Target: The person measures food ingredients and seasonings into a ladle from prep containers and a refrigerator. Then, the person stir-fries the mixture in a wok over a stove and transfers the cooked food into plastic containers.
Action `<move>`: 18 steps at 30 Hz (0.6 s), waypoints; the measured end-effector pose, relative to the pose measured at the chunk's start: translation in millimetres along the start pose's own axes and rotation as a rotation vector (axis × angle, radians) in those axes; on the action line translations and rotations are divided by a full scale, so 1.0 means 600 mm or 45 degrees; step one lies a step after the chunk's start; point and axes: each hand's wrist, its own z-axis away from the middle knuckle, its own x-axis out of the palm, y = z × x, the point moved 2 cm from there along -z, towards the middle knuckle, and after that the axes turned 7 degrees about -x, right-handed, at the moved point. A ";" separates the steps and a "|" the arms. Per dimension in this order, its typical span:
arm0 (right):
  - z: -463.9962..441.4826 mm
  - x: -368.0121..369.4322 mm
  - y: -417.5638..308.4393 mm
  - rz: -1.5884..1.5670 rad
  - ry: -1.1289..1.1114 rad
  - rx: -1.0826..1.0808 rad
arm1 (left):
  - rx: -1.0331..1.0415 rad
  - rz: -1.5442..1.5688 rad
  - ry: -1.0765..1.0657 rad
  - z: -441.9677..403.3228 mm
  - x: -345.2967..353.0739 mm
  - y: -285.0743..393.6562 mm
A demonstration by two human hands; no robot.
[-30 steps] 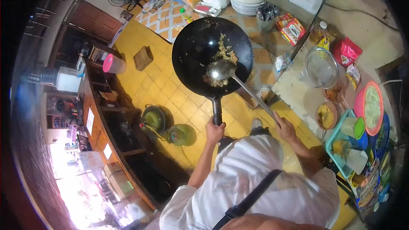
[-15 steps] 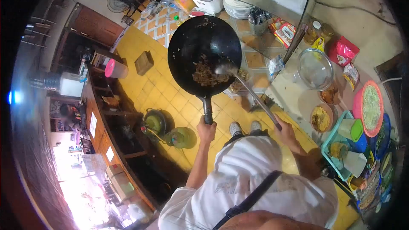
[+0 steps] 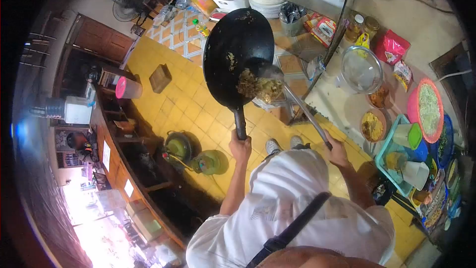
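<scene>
My left hand (image 3: 240, 147) is wrapped round the handle of a black wok (image 3: 233, 44), held up and tilted toward the right. Brown cooked food (image 3: 248, 83) lies at its lower right edge, with a few bits stuck higher on the inner wall. My right hand (image 3: 337, 151) grips the long handle of a metal wok spatula (image 3: 302, 106). Its blurred head is at the wok's right rim, against the food. Lighter, yellowish food (image 3: 270, 90) shows just past that rim; what lies under it is mostly hidden.
A tiled counter with stacked plates (image 3: 264, 5) and a cutlery holder (image 3: 292, 22) stands ahead. On the right are a strainer (image 3: 362, 72), a pink basket of shredded greens (image 3: 428, 106) and a teal tray (image 3: 391, 141). Gas cylinders (image 3: 208, 161) stand on the yellow floor at left.
The wok has tipped to the right, and its food has slid to the right rim. The spatula head has moved right and slightly down to that edge. Both hands keep their grip.
</scene>
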 end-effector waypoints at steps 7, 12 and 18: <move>-0.046 0.051 -0.018 0.339 0.065 0.079 | 0.093 0.041 0.050 -0.009 0.019 -0.015; 0.000 -0.022 -0.021 0.031 0.033 0.012 | 0.060 0.032 0.031 -0.014 0.012 -0.012; -0.023 0.045 -0.014 0.239 0.139 0.016 | 0.103 0.040 0.050 -0.020 0.015 -0.020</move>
